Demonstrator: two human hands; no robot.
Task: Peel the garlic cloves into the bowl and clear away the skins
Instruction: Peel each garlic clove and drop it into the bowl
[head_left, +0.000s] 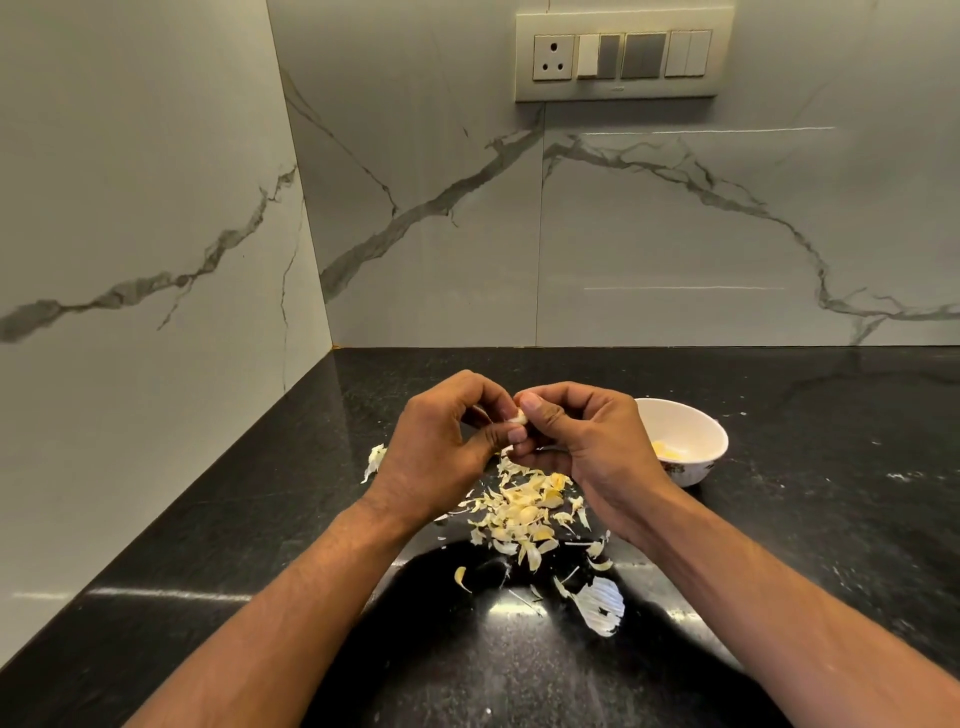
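Garlic clove (519, 415), small and pale, sits pinched between both hands above the black granite countertop (208, 519). Only a sliver of it shows: a whitish, slightly glossy tip with a papery edge, the rest hidden behind thumbs and fingertips, so how much skin remains on it cannot be told. The left hand (441, 447) curls its fingers around the clove from the left, thumb pressed up against it. The right hand (587, 441) closes on it from the other side, thumbnail set right at the clove's top, the remaining fingers folded underneath. Both hands are narrow and tightly curled, knuckles nearly touching.

Directly below the hands lies a heap of garlic skins (524, 509), cream to light yellow, thin and flaky, with curled slivers scattered outward toward the near edge. A larger white ribbed piece of skin (600, 605) lies nearer the person, apart from the heap, and another whitish scrap (375, 460) rests just left of the left hand.

Just beside the right hand, on its far right side, stands a small white bowl (711, 447) with a floral print low on its outer wall. Inside it a few yellowish peeled cloves (667, 451) lie at the bottom, partly hidden by the right hand.

Marble-veined wall tiles (675, 234) rise behind the counter, carrying a switch panel (623, 54) with a socket.
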